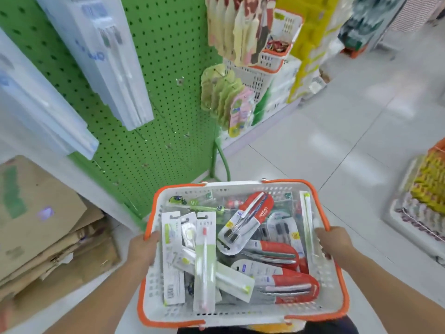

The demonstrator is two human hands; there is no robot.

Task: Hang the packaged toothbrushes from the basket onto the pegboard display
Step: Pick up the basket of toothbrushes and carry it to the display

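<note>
Left hand (144,249): fingers curled over the left rim of the basket (243,317), gripping it.
Right hand (333,242): fingers wrapped round the right rim, gripping it likewise.
Basket: white plastic with orange rim, held between both hands just below the camera, off the floor.
Packaged toothbrushes (240,247): heaped loose in the basket; slim white-and-green packs on the left, red-and-white blister packs on the right.
Pegboard (168,92): green, upper left beyond the basket, with pale blue-white packs (106,56) hanging on it.
Cardboard (43,225): flattened stack, left on the floor.
</note>
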